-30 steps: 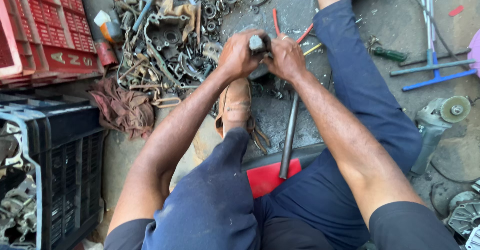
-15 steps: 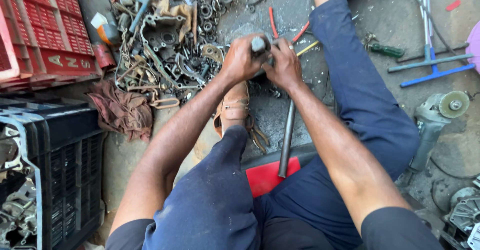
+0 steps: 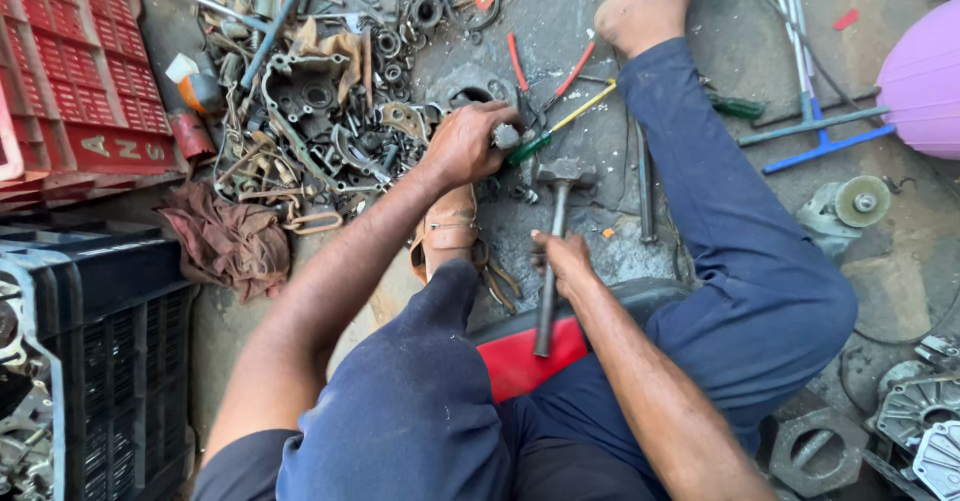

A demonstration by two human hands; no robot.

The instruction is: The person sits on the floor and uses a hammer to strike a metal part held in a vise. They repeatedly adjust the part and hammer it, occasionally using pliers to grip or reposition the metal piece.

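- Head view, now: left hand [image 3: 462,147] is closed around a small grey metal part [image 3: 506,137], held low over the stained concrete floor [image 3: 580,21] just above the sandalled foot [image 3: 447,233]. Fingers wrapped, thumb side toward the camera; only the part's rounded end shows.
- Right hand [image 3: 562,261] is clamped on the shaft of a hammer [image 3: 556,233], roughly at mid-handle. Hammer head rests on or just over the floor, just right of the part, not touching it as far as I can tell.
- A green-handled screwdriver [image 3: 545,139] lies beside the part, its handle near the left fingertips. Red-handled pliers [image 3: 535,79] lie beyond it.
- Scrap pile [image 3: 320,111] of rings, brackets and housings sits to the left of the left hand; brown rag [image 3: 228,243] and black crate [image 3: 95,341] nearer the camera (the crate's contents are too dark to read).
- Change against the earlier head views: both hands were together on the part then, with the hammer lying untouched between the legs. Since then the right hand has left the part and taken up the hammer; the left alone holds the part.
- The left hand and part sit in much the same spot by the sandal.
- Reading: work has shifted from two-handed handling to hold-and-strike posture.
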